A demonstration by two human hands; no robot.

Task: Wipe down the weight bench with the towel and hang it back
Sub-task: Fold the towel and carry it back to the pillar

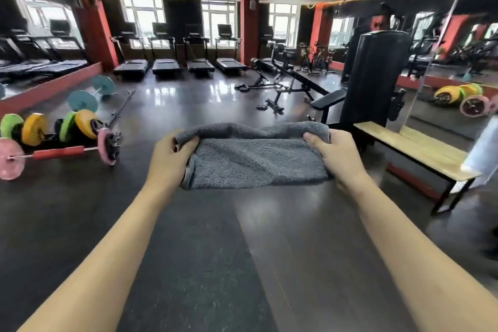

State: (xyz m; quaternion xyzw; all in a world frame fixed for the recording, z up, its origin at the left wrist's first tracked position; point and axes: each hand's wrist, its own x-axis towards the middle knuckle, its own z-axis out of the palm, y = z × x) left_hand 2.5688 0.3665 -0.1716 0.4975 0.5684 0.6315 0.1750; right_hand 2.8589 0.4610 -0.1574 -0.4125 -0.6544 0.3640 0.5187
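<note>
A folded grey towel [256,159] is stretched out in front of me, above the dark floor. My left hand [169,159] grips its left end and my right hand [335,155] grips its right end. Both arms reach straight forward. A black padded weight bench [310,81] stands further back, right of centre, with its seat pad [328,98] nearest to me. Neither hand touches the bench.
A wooden bench [415,151] on black legs stands close on the right by a mirror wall. A tall black padded machine [374,75] rises behind it. Coloured barbells [56,153] lie on the floor at left. Treadmills [165,62] line the far windows.
</note>
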